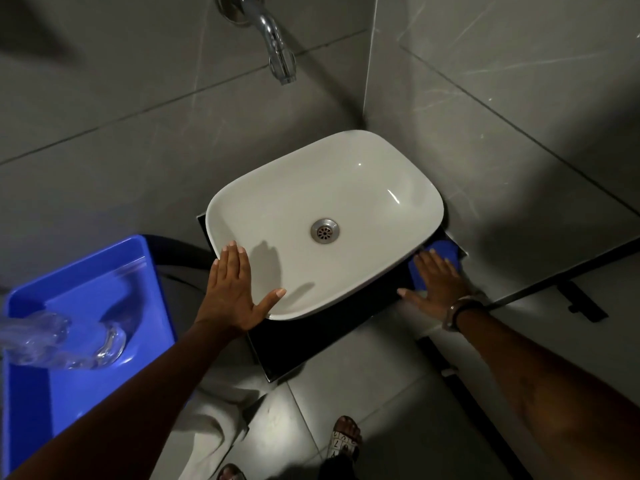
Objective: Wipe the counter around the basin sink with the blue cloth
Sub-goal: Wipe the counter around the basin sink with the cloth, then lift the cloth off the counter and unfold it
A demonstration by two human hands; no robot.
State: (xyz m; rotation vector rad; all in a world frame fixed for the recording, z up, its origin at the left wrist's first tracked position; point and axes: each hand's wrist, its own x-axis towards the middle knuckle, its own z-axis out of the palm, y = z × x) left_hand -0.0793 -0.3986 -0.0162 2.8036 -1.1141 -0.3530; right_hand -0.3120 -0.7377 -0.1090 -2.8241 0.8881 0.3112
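Observation:
A white basin sink stands on a small black counter in a tiled corner. The blue cloth lies on the counter at the basin's right side. My right hand presses flat on the cloth with fingers spread, covering most of it. My left hand rests flat and open on the basin's front-left rim, holding nothing.
A chrome tap juts from the wall above the basin. A blue plastic tub with clear plastic in it sits at the left. Grey tiled walls close in behind and to the right. My sandalled feet stand on the floor below.

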